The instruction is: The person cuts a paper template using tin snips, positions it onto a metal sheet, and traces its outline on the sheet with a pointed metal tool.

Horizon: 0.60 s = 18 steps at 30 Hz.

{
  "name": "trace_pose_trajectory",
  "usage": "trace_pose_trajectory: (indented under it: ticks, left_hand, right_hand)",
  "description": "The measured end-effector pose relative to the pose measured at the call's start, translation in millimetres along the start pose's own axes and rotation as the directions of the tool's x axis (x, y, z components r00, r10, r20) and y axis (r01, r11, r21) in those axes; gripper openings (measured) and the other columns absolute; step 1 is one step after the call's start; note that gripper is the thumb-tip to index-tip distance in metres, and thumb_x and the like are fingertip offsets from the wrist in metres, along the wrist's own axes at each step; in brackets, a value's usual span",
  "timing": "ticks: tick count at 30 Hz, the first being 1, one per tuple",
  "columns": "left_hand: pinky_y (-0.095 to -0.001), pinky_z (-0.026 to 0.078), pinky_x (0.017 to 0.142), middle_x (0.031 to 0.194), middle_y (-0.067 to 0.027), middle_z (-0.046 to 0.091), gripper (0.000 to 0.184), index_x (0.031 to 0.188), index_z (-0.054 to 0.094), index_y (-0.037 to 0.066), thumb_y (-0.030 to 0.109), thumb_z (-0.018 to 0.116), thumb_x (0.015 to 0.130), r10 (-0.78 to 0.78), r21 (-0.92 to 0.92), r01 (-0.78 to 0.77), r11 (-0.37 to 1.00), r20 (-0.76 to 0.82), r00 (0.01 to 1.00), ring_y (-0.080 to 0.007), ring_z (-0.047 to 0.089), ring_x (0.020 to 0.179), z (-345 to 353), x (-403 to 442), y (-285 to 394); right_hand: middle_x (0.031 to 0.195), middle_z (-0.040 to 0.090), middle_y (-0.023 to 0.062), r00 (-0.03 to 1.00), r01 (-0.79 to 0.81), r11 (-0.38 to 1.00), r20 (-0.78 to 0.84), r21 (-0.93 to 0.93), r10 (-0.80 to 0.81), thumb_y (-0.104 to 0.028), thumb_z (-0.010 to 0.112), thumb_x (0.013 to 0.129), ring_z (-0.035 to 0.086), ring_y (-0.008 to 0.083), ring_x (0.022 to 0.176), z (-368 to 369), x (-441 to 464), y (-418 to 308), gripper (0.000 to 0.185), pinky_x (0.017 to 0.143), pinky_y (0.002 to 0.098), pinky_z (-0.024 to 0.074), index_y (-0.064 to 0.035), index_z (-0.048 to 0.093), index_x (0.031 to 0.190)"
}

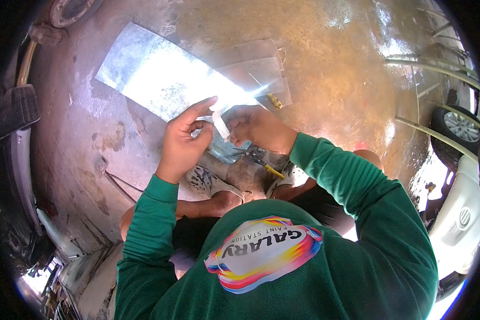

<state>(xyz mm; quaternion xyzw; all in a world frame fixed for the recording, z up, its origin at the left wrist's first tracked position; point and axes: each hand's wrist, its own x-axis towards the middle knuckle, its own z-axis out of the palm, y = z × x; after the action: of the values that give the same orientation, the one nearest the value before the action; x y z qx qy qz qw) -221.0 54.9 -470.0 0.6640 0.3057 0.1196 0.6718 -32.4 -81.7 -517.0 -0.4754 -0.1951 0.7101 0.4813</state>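
Observation:
A short, pale, bent strip is held up between my two hands, above the bright sheet. My left hand has its index finger reaching to the strip's upper end, and the thumb is close to its side. Curled fingers of my right hand meet the strip near its lower end; glare hides part of this contact. Below the hands, cutting snips with yellow-and-dark handles lie by my feet. A large, shiny flat sheet, which looks like metal, rests on the floor beyond my hands.
Beside the sheet lie a brownish flat panel and a small yellow tool. Long thin bars extend in from the right, near a car wheel and a white car. A dark cable runs along the left floor.

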Motion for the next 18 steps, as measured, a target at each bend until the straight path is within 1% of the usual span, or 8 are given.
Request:
trace_pose_trajectory:
  ticks: [4,6,8,10,13,14,16,18]
  left_hand:
    - [-0.0282,0.057,0.097,0.142,-0.0079,0.070,0.054,0.147,0.067,0.003,-0.013,0.061,0.096,0.016,0.036,-0.015,0.999,-0.037,0.999,-0.0128,0.065,0.123,-2.1,0.7,-0.5]
    - [-0.0283,0.057,0.097,0.142,-0.0079,0.071,0.053,0.147,0.068,0.003,-0.013,0.061,0.096,0.014,0.031,-0.013,0.999,-0.043,0.999,-0.0129,0.066,0.122,-3.0,1.1,-1.0]
    - [-0.0284,0.057,0.097,0.141,-0.0079,0.071,0.053,0.146,0.068,0.003,-0.013,0.061,0.097,0.012,0.026,-0.011,1.000,-0.049,0.999,-0.0130,0.066,0.121,-3.5,1.0,0.0]
    - [-0.0278,0.056,0.097,0.140,-0.0075,0.073,0.050,0.144,0.070,0.003,-0.012,0.061,0.097,-0.004,0.040,0.004,0.999,-0.014,1.000,-0.0130,0.068,0.119,-3.2,-0.3,3.3]
    - [-0.0277,0.057,0.095,0.137,-0.0076,0.074,0.049,0.142,0.072,0.003,-0.011,0.062,0.097,0.005,0.047,-0.006,0.999,0.025,1.000,-0.0126,0.069,0.117,0.9,-3.3,6.8]
    - [-0.0277,0.057,0.095,0.137,-0.0076,0.074,0.049,0.142,0.072,0.003,-0.011,0.062,0.097,0.006,0.047,-0.007,0.999,0.028,1.000,-0.0126,0.069,0.117,0.9,-3.0,7.5]
    - [-0.0279,0.058,0.094,0.136,-0.0082,0.074,0.049,0.142,0.072,0.004,-0.011,0.061,0.096,0.022,0.122,-0.028,0.992,0.046,0.999,-0.0122,0.069,0.117,0.8,-2.6,8.4]
    - [-0.0285,0.058,0.094,0.137,-0.0088,0.074,0.049,0.141,0.072,0.003,-0.011,0.061,0.096,0.028,0.101,-0.031,0.994,0.035,0.999,-0.0125,0.069,0.117,1.4,-1.7,8.3]
  right_hand:
    - [0.096,0.070,0.0053,1.000,-0.010,0.999,0.017,-0.035,0.011,0.003,0.069,0.092,0.069,0.0150,0.081,0.4,-2.4,-6.8,0.034,0.074,0.0293,0.0592,0.0016,0.068,0.126]
    - [0.100,0.071,0.0066,0.998,-0.063,0.997,0.028,-0.048,0.064,0.005,0.068,0.093,0.071,0.0161,0.085,0.6,-2.3,-8.8,0.037,0.076,0.0296,0.0601,0.0021,0.067,0.130]
    - [0.100,0.072,0.0076,0.998,-0.065,0.997,0.016,-0.033,0.066,0.005,0.068,0.094,0.072,0.0169,0.086,1.6,-1.8,-6.4,0.035,0.077,0.0303,0.0612,0.0027,0.067,0.128]
    - [0.100,0.073,0.0085,0.998,-0.068,0.998,0.002,-0.018,0.068,0.005,0.068,0.095,0.073,0.0178,0.087,1.1,-1.0,-4.8,0.032,0.077,0.0311,0.0622,0.0034,0.068,0.127]
    - [0.102,0.074,0.0108,0.997,-0.066,0.996,-0.028,-0.054,0.065,0.005,0.067,0.096,0.076,0.0193,0.092,-0.4,0.4,-3.9,0.028,0.080,0.0329,0.0646,0.0050,0.069,0.123]
    - [0.102,0.075,0.0118,0.997,-0.059,0.997,-0.042,-0.041,0.057,0.005,0.068,0.096,0.076,0.0197,0.092,-0.6,1.0,-3.1,0.026,0.080,0.0333,0.0651,0.0055,0.069,0.122]
    - [0.103,0.075,0.0127,0.997,-0.051,0.998,-0.056,-0.029,0.049,0.005,0.068,0.097,0.077,0.0202,0.092,-0.9,1.4,-2.0,0.024,0.081,0.0337,0.0657,0.0061,0.070,0.120]
    - [0.103,0.075,0.0133,0.999,-0.027,1.000,-0.044,0.016,0.027,0.005,0.068,0.097,0.077,0.0208,0.092,0.1,1.2,-2.3,0.024,0.081,0.0339,0.0658,0.0064,0.069,0.121]
